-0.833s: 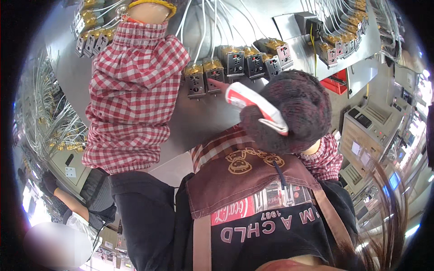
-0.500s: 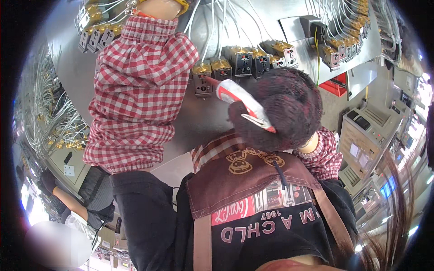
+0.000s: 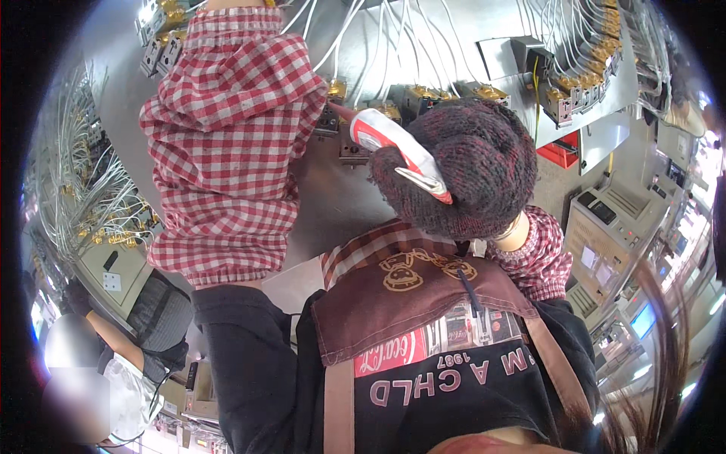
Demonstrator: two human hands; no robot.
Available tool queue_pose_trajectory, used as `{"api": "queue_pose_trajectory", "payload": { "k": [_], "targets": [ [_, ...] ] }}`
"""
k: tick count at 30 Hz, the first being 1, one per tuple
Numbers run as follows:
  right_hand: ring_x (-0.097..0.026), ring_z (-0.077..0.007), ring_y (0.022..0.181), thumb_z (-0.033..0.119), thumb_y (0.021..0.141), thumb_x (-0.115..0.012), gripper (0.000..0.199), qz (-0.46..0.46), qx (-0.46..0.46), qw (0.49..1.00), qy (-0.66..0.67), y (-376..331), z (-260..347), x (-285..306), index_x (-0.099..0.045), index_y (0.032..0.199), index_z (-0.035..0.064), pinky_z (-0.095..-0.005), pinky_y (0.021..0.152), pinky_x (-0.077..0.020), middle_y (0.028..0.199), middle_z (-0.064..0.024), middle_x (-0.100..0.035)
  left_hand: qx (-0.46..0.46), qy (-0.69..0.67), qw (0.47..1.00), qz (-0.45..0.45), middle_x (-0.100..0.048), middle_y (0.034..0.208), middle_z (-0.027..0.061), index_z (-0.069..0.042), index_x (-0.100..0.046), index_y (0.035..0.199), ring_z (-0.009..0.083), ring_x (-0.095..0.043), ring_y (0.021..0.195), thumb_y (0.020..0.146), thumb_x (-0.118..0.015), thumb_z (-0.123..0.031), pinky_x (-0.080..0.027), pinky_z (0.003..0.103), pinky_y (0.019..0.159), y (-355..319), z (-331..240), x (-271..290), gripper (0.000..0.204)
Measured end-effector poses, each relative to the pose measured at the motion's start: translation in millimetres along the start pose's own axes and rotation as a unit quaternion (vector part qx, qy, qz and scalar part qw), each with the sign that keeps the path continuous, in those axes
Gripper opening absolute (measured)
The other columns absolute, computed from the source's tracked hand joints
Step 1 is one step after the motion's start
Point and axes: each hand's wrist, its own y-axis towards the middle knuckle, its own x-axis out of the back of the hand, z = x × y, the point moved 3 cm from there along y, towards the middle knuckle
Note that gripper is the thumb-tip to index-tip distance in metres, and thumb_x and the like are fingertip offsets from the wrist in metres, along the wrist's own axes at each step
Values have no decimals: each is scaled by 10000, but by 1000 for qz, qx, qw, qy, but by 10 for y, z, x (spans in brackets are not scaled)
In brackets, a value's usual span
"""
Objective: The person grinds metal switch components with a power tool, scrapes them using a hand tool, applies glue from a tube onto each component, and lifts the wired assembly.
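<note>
My right hand, in a dark knitted glove with reddish flecks, grips a white and red squeeze tube. Its reddish nozzle points up and left, with the tip close to a small metal box with a yellow top; I cannot tell whether they touch. Partly under the tube sits another metal box. My left arm, in a red and white checked sleeve, stretches to the upper edge. Only a bit of wrist shows there; the left hand itself is cut off.
White cables run from more boxes along the metal table. A curved row of boxes stands at the right, near a dark block. A red bin sits below the table edge. Bundled cables and another person are at the left.
My right hand and the tube have shifted slightly up and left. The left arm has moved upward, taking its hand out of the picture. Boxes near the nozzle sit differently in view.
</note>
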Motion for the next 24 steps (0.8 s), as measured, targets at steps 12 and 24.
{"api": "queue_pose_trajectory", "payload": {
  "k": [12,24],
  "targets": [
    [-637,-174,817,123,919,-683,296,-95,82,977,-172,51,149,337,-613,1156,-39,-305,748,-525,923,-82,-652,-29,-44,999,-8,-668,1157,229,29,-591,1190,373,-647,1082,980,-543,-366,-523,423,894,145,97,-153,450],
    [-552,-102,526,97,912,-697,148,-365,-233,877,209,-521,-230,547,-597,958,-3,-239,458,-415,701,-51,-605,-5,-114,989,96,-640,1212,235,-22,-606,1222,412,-624,1100,873,-683,-487,-496,437,962,-45,296,-330,587]
  ]
}}
